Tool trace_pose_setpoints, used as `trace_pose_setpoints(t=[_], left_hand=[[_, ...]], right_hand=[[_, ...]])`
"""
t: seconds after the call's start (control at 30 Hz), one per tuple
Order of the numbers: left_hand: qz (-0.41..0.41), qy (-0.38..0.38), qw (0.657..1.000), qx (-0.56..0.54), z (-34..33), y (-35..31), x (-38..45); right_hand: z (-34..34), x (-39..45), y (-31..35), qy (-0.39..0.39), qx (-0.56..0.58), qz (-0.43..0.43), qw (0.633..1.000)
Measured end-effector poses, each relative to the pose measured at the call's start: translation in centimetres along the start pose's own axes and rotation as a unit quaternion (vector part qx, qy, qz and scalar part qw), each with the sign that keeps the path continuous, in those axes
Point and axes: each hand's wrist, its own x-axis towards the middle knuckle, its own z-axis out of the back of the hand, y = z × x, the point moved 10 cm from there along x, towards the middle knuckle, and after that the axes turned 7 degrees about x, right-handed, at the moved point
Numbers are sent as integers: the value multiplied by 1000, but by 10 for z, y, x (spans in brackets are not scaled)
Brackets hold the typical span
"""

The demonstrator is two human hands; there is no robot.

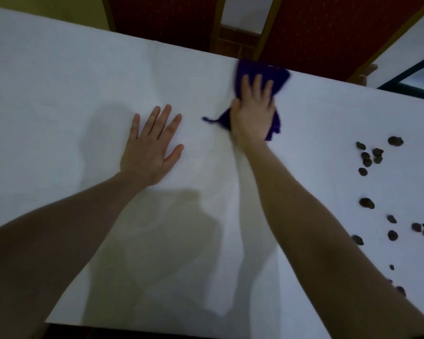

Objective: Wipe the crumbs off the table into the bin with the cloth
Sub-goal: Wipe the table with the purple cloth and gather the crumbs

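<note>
at twelve o'clock, by the table's (pixel 59 81) far edge, the right hand (pixel 253 113) presses flat on the purple cloth (pixel 262 74). the left hand (pixel 152 145) rests open. crumbs (pixel 370 157) at three o'clock lie unswept; no bin shows, so most work remains.

Hands, cloth and crumbs laid out on the table

The left hand (pixel 152 145) is laid flat on the table (pixel 59 94), near the middle. Just to its right, the right hand (pixel 252 113) is pressed down on the cloth (pixel 260 74), close to the far edge. The crumbs (pixel 370 157) are spread over the right side, well apart from the cloth and nearer. Two chairs (pixel 328 28) are placed behind the far edge.
</note>
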Motion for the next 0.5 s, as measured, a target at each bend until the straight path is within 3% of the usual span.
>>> trace_pose_setpoints(t=[0.1, 0.2, 0.33, 0.5], left_hand=[[0, 4, 1000, 6, 0, -1, -1], [1, 9, 1000, 7, 2, -1, 0], [0, 15, 1000, 12, 2, -1, 2], [3, 13, 1000, 5, 0, 1, 4]], right_hand=[[-22, -58, 44, 41, -2, 129, 991], [-23, -121, 25, 66, 31, 189, 979], [9, -141, -64, 29, 18, 144, 989], [57, -70, -157, -37, 5, -40, 998]])
